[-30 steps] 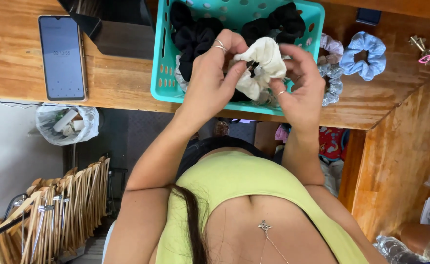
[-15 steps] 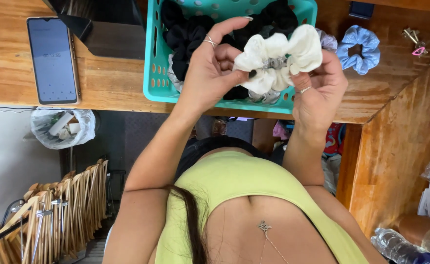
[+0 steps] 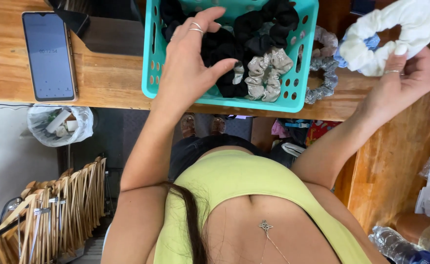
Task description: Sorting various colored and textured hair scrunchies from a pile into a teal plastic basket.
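Observation:
A teal plastic basket stands on the wooden table; inside lie black scrunchies and a grey-beige scrunchie. My left hand, with rings on two fingers, hovers over the basket with fingers spread, its fingertips touching a black scrunchie. My right hand is off to the right of the basket, holding a white scrunchie above the table. A silver scrunchie and a blue one, partly hidden by the white one, lie on the table beside the basket.
A smartphone with a lit screen lies at the table's left. A dark box sits behind it. Below the table are a bagged waste bin, a bundle of wooden hangers and a plastic bottle.
My right hand has carried the white scrunchie out of the basket and off to the right. My left hand has let go of it and now reaches into the basket.

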